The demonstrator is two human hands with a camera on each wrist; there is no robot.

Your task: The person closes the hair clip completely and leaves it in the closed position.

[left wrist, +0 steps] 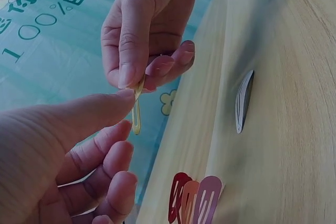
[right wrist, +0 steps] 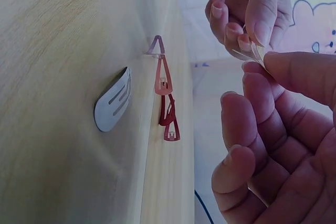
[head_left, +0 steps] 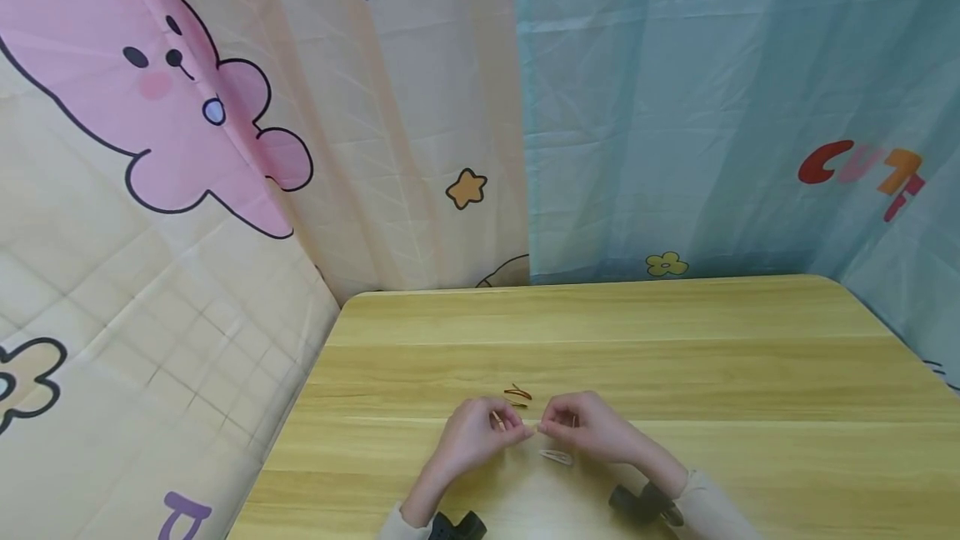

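A thin yellow snap hair clip (left wrist: 137, 115) hangs between my two hands, raised off the wooden table. My left hand (head_left: 483, 433) pinches one end of it with thumb and fingertips. From the other side, my right hand (head_left: 588, 423) pinches it too, and the fingertips of both hands nearly meet. In the right wrist view the clip (right wrist: 256, 53) looks spread apart, its two layers separated. On the table below my hands lies a pale grey snap clip (head_left: 556, 457). Just beyond them rest a dark red clip (left wrist: 179, 195), an orange clip (left wrist: 190, 200) and a mauve clip (left wrist: 207, 199).
The wooden table (head_left: 675, 357) reaches back to printed curtains (head_left: 420, 107) at the rear and sides. Dark wrist camera mounts (head_left: 643, 503) sit below both wrists, close to the tabletop.
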